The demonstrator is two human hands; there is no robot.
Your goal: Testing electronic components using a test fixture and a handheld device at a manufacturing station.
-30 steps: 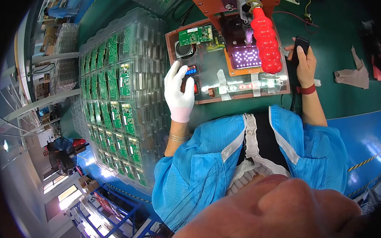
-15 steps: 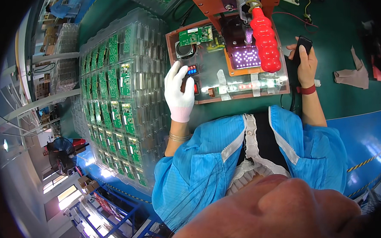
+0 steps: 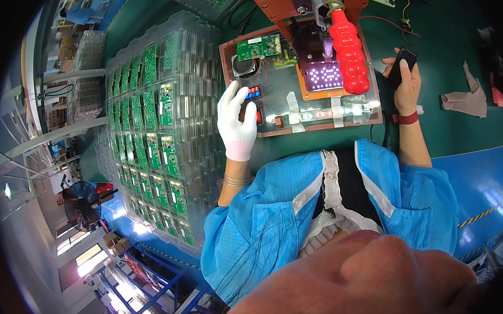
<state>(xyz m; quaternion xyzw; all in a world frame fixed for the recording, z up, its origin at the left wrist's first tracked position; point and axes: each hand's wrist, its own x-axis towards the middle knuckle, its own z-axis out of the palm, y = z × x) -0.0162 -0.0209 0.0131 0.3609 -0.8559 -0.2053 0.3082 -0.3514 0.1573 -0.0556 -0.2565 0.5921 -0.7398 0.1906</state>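
My left hand (image 3: pixel 236 123), in a white glove with a pink cuff, rests at the left side of a clear-topped test box (image 3: pixel 278 79). Its fingers are spread beside a small digital meter (image 3: pixel 253 92) with red and blue digits, and nothing shows in its grasp. Off the box's right side, my bare right hand (image 3: pixel 408 95) grips a black handheld device (image 3: pixel 404 66), which looks like a remote. Between the hands, a press with a red ribbed handle (image 3: pixel 351 55) stands over a plate of glowing white-violet lights (image 3: pixel 323 76). A green circuit board (image 3: pixel 257 47) lies at the box's far left corner.
Tall stacked clear trays (image 3: pixel 196 131) of green circuit boards stand left of the box. A beige cloth piece (image 3: pixel 467 97) lies on the green bench at the right. Thin wires (image 3: pixel 404 27) run behind the press. Another person (image 3: pixel 82 203) is far off at the left.
My right hand has shifted slightly rightward and turned the black device a little. The meter's digits differ. My left hand stays in place.
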